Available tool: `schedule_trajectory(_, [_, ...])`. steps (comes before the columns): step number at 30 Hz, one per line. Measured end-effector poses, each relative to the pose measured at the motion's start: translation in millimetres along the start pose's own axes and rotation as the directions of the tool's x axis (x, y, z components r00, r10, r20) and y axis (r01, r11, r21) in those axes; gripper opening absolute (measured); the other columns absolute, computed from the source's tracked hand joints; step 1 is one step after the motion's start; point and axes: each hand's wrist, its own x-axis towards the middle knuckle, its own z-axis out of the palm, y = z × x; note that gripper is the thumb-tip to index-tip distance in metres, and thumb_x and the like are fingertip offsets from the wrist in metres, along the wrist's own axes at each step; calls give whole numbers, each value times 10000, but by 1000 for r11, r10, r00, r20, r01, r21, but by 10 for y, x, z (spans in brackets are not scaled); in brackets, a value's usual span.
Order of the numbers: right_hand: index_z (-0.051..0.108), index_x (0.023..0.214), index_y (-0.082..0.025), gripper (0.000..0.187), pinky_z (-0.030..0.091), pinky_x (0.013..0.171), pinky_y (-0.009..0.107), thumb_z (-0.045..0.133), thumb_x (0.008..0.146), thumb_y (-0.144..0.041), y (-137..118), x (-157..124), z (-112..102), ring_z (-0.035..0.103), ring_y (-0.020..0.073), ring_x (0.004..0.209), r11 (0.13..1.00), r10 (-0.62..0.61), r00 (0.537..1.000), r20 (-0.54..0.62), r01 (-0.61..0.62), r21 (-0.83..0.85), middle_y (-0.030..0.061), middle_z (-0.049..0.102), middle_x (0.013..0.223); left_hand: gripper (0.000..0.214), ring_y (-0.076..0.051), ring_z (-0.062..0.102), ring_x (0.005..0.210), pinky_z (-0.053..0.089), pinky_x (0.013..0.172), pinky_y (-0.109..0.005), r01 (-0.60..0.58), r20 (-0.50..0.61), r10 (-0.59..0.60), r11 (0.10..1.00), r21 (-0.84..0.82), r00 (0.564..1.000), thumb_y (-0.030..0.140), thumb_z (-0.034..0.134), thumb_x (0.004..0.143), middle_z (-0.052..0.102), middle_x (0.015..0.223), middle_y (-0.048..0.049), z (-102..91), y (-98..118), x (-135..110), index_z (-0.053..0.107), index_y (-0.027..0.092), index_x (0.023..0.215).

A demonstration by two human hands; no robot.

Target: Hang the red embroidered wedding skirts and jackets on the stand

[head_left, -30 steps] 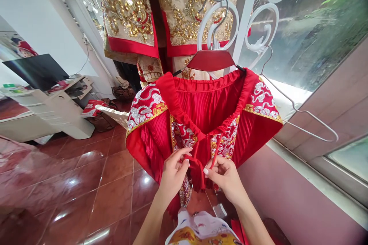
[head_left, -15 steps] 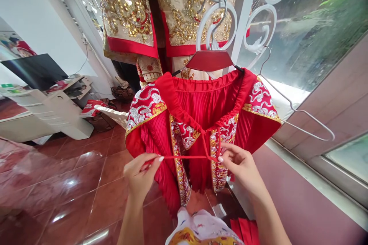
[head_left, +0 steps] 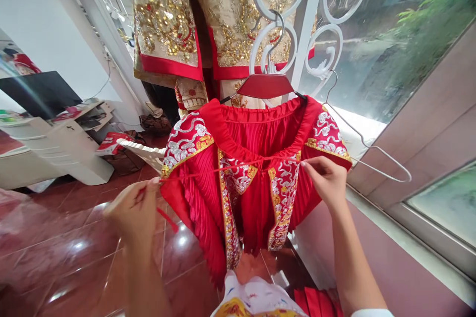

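A red pleated garment [head_left: 253, 133] with silver and gold embroidered panels hangs from a dark red hanger [head_left: 265, 86]. Its thin red drawstring [head_left: 197, 174] runs taut across the front of the gathered neckline. My left hand [head_left: 136, 205], closed and a little blurred, pinches the string out to the left, and a loose red end dangles below it. On the other side my right hand [head_left: 325, 178] has thumb and forefinger together on the string's right part, close to the right front panel.
The hanger hooks onto a white scrolled metal frame [head_left: 303, 44]. Behind it hangs a gold-sequined cream garment [head_left: 167, 29]. A bare wire hanger [head_left: 372, 146] hangs at right beside the window. A desk [head_left: 55, 143] with a black monitor [head_left: 40, 94] stands left on the tiled floor.
My left hand has moved left and slightly up, drawing the string out longer. My right hand has risen and shifted right. The string now lies higher, across the neckline.
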Motion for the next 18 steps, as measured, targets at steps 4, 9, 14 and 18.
schedule_trajectory(4, [644, 797, -204, 104, 466, 679, 332, 567, 801, -273, -48, -44, 295, 591, 202, 775, 957, -195, 978, 79, 207, -203, 53, 670, 820, 156, -232, 552, 955, 403, 868, -387, -105, -190, 153, 965, 242, 970, 268, 571, 785, 619, 972, -80, 290, 454, -174, 638, 163, 878])
schedule_trajectory(9, [598, 991, -197, 194, 456, 819, 363, 542, 826, -282, -164, 19, 579, 563, 213, 921, 955, -272, 961, 57, 276, -106, 77, 640, 971, 139, -200, 582, 883, 398, 861, -362, -437, -96, 461, 877, 197, 882, 178, 591, 769, 624, 922, -69, 799, 1082, -603, 616, 204, 903])
schedule_trajectory(14, [586, 865, -175, 113, 454, 735, 327, 491, 836, -229, -188, 103, 758, 565, 193, 782, 961, -241, 970, 34, 244, -128, 66, 631, 819, 291, -210, 605, 846, 435, 752, -314, -380, 335, 306, 906, 184, 891, 297, 479, 867, 627, 985, -109, 1281, 1341, -590, 543, 121, 1090])
schedule_trajectory(18, [544, 758, -180, 38, 443, 676, 304, 512, 771, -195, -199, 112, 774, 551, 173, 697, 984, -161, 987, 1, 160, -82, 37, 599, 737, 212, -240, 600, 861, 440, 714, -323, -394, 496, 219, 875, 282, 841, 279, 418, 892, 625, 912, -108, 1369, 1428, -415, 566, 135, 941])
